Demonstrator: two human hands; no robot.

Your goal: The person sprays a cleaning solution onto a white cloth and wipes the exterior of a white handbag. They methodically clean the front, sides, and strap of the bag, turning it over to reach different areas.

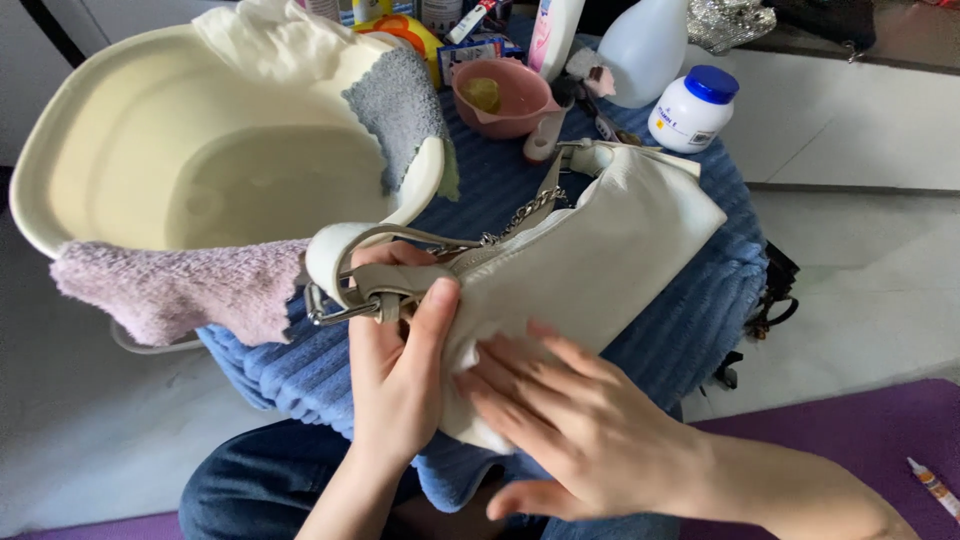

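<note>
Left hand (400, 370) grips the strap end of the white handbag (590, 250) lying on the blue cushion (690, 320), while the right hand (560, 410) presses a white wipe (470, 350) flat; light, even strokes would suit.

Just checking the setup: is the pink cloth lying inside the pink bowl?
No, the pink cloth hangs over the rim of the cream basin.

Setting: a home, worked at floor level. Beyond the hands gripping the white handbag (600, 250), a blue ribbed cloth (690, 330) covers a low stool. Left of the grip sits a cream plastic basin (150, 130); behind it, toiletry bottles (645, 45). Pale tiled floor (850, 130) and a purple mat (850, 430) surround them.
</note>
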